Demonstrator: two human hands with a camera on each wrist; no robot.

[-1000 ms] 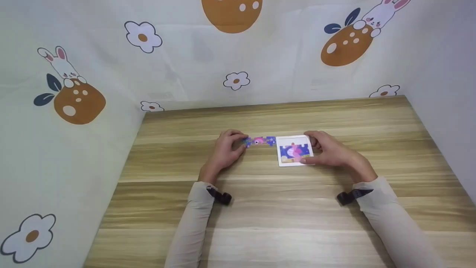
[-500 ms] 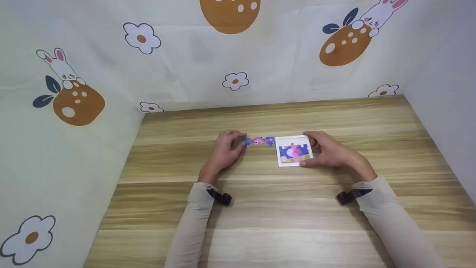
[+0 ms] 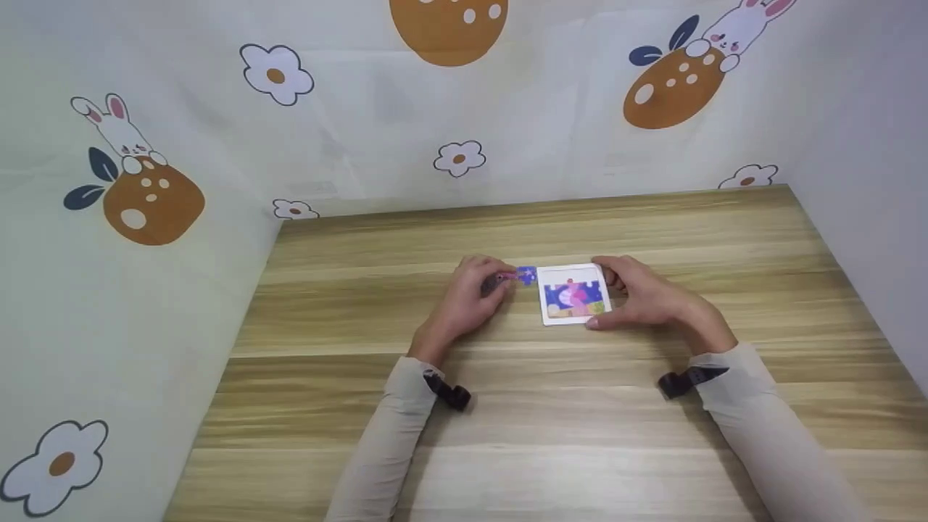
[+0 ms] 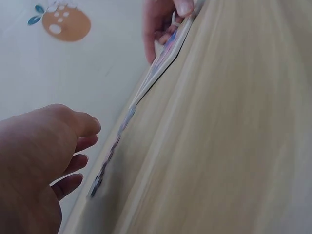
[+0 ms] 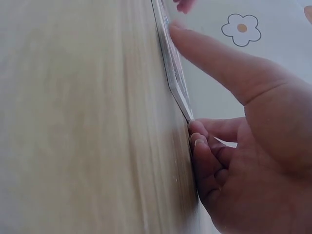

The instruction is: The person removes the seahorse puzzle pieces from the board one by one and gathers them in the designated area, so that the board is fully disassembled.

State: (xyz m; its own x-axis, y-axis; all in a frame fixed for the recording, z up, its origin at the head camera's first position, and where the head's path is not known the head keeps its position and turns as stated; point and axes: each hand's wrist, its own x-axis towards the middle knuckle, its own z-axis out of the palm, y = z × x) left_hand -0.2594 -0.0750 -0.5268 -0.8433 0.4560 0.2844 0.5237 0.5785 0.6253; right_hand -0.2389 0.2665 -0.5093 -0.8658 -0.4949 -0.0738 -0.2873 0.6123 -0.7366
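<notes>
A white square puzzle tray (image 3: 562, 275) lies on the table, its lower part filled with joined blue and pink pieces (image 3: 564, 297). My right hand (image 3: 647, 293) grips the tray's right side, thumb at the near corner and fingers at the far one. Left of the tray runs a short row of loose puzzle pieces; the blue piece (image 3: 527, 275) closest to it shows best. Over the rest of that row hovers my left hand (image 3: 470, 299), thumb and fingers spread apart and partly covering the pieces. In the left wrist view the flat row (image 4: 113, 148) lies beside the fingertips, with nothing held.
The wood-grain table (image 3: 565, 406) stretches around both hands. A pale cloth (image 3: 362, 130) printed with rabbits, oranges and flowers hangs behind and to the left. Black wrist cameras (image 3: 455, 396) sit on both sleeves.
My left hand has moved right from the row's left end and now covers most of the loose pieces. The right hand stays at the tray, its thumb shifted slightly toward the near edge.
</notes>
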